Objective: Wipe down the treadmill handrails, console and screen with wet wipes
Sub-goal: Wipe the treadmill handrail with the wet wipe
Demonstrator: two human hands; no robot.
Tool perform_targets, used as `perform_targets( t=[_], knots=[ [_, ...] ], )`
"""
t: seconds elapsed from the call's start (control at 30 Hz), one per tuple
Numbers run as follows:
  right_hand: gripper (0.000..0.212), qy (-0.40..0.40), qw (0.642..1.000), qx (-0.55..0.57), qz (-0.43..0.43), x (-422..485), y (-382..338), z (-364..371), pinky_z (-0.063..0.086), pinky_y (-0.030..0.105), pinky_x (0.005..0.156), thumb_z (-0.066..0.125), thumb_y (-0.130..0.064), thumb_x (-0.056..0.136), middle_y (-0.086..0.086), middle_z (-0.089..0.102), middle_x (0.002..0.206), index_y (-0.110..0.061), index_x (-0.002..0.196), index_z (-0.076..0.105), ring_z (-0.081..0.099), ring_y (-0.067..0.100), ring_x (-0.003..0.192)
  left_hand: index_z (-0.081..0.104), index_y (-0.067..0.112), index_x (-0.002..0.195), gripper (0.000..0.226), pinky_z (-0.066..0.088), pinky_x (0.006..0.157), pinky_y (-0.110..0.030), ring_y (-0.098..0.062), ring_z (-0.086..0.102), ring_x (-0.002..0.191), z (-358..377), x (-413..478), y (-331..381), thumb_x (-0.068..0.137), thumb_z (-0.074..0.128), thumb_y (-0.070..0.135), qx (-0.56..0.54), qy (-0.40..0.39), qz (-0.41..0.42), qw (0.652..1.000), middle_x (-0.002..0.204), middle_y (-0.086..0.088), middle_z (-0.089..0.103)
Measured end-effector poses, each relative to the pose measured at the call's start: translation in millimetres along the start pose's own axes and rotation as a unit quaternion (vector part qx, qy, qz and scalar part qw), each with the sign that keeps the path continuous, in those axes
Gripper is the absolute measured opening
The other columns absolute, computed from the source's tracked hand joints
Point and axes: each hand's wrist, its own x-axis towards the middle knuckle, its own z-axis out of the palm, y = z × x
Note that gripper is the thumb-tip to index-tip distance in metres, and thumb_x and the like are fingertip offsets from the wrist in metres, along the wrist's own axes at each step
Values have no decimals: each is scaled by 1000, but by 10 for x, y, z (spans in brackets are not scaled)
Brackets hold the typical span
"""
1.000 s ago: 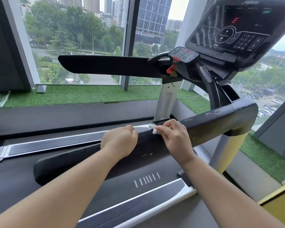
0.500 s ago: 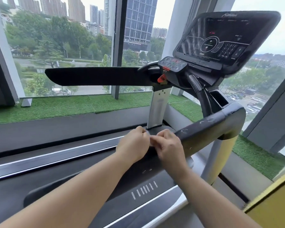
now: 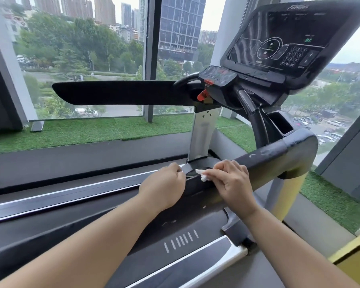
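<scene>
The treadmill's near black handrail (image 3: 279, 156) runs from lower left up to the right. My right hand (image 3: 231, 181) pinches a small crumpled white wet wipe (image 3: 203, 175) and presses it on top of this rail. Just to its left, my left hand (image 3: 164, 183) sits on the same rail with its fingers curled over the far edge. The far handrail (image 3: 116, 92) stretches left from the small control console (image 3: 216, 76). Above it at the upper right tilts the big dark screen (image 3: 289, 38).
A silver upright post (image 3: 202, 134) stands behind my hands, and a yellow post (image 3: 289, 194) carries the near rail's end. The belt (image 3: 50, 223) and the side foot rail (image 3: 71, 196) lie below. Artificial grass (image 3: 81, 132) and large windows surround the machine.
My hands met half a second ago and have drawn slightly apart. Both have shifted right along the near rail since a second ago. The wipe shows again under my right fingers.
</scene>
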Motion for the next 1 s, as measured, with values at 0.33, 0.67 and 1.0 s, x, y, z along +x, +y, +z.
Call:
perform_targets(
  t=[0.33,0.67,1.0],
  knots=[
    [20,1,992,85,98,124,-176,-89,46,27,71,64,-21,89,-8,53,78,-21,106,74,55,12,72,57,19,104,35,36,77,-30,-25,53,102,186,6,55,98,23,26,82,30,-54,995,112,-3,62],
    [26,-26,999,23,5,37,-139,63,28,27,71,49,-38,87,-8,56,77,-32,88,75,48,12,76,57,19,98,34,36,72,-30,-23,52,94,185,-9,54,98,24,27,84,55,-48,994,105,-2,63],
    [17,-55,990,17,129,234,174,-212,36,35,75,64,-28,89,-2,57,82,-26,101,75,56,21,81,53,11,95,29,38,83,-33,-29,50,103,137,140,133,98,25,18,39,2,-49,998,114,-9,58]
  ],
)
